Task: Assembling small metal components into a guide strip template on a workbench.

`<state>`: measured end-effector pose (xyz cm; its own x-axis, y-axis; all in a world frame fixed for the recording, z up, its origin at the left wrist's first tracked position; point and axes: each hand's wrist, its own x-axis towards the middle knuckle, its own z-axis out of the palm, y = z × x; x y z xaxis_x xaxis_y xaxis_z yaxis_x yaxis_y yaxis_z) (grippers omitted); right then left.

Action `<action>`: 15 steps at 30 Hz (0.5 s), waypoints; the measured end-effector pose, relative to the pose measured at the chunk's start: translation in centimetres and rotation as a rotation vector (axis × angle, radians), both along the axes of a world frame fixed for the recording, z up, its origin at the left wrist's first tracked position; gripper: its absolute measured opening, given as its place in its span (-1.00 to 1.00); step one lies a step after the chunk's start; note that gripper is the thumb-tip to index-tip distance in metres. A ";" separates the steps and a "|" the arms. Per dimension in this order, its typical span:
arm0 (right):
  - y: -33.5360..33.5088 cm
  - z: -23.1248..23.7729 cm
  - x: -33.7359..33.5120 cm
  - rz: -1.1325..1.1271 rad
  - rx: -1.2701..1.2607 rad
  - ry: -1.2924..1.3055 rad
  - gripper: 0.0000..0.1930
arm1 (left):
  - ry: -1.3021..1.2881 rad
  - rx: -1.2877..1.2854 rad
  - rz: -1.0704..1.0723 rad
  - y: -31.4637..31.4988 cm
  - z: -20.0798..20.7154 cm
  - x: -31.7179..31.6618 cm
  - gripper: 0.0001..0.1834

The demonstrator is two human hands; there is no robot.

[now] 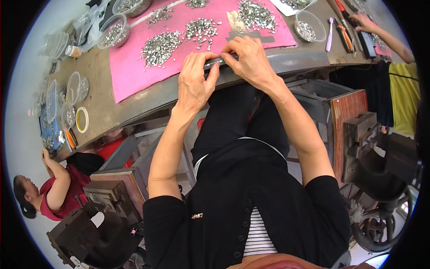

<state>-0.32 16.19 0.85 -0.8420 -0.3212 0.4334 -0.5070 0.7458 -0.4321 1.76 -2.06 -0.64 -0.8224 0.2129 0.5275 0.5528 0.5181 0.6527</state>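
Observation:
At the near edge of the table, my left hand (195,81) grips a dark narrow strip (212,63) between its thumb and fingers. Small shiny bits show on the strip near the thumb tip. My right hand (251,62) is closed in a pinch at the strip's right end; whatever lies between its fingertips is too small to tell. Just beyond the hands, loose piles of small silvery metal pieces (161,48) lie on a pink mat (130,76). Another metal pile (201,28) sits straight ahead, and a larger one (257,17) is farther right.
Clear plastic tubs of metal pieces stand at left (113,31) and right (310,27). A purple toothbrush (330,35) and orange-handled pliers (345,38) lie at right. A tape roll (82,119) is at left. Co-workers sit on both sides; dark metal machines flank me.

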 end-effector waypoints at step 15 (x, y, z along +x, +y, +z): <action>0.4 0.8 -1.4 0.064 -0.111 -0.215 -0.79 | 0.052 -0.014 0.006 -0.1 -0.4 -0.2 -0.76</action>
<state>-1.73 16.55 1.68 -0.8980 -0.3374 0.2824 -0.4394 0.6568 -0.6128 1.54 -2.16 -1.01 -0.7955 0.2155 0.5664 0.5824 0.5303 0.6162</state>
